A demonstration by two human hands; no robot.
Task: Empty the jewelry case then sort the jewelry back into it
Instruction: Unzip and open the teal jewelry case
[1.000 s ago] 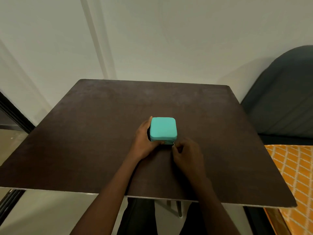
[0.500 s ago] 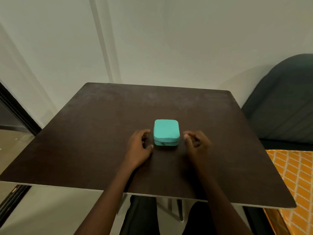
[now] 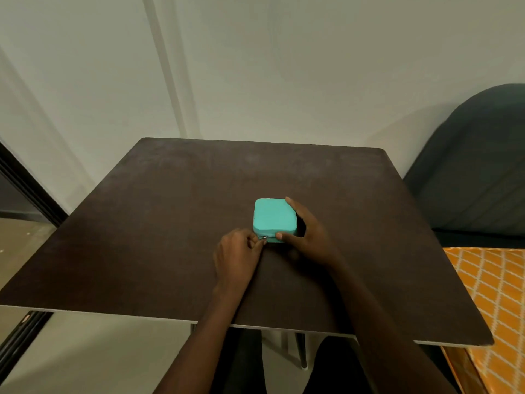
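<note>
A small teal jewelry case (image 3: 273, 216), zipped closed, sits near the middle of the dark brown table (image 3: 170, 223). My right hand (image 3: 308, 234) grips the case from its right side, fingers along the far right edge and thumb on the front face. My left hand (image 3: 237, 255) is at the case's front left corner and pinches the small metal zipper pull (image 3: 263, 238). No jewelry shows.
A dark grey chair back (image 3: 477, 172) stands to the right of the table. An orange patterned cushion (image 3: 494, 294) lies at the lower right. A pale wall rises behind the table, and a dark door frame (image 3: 25, 189) is at the left.
Both hands had drawn back from the case half a second ago. Now the right hand grips its right side and the left hand has taken the zipper pull. The case has not moved.
</note>
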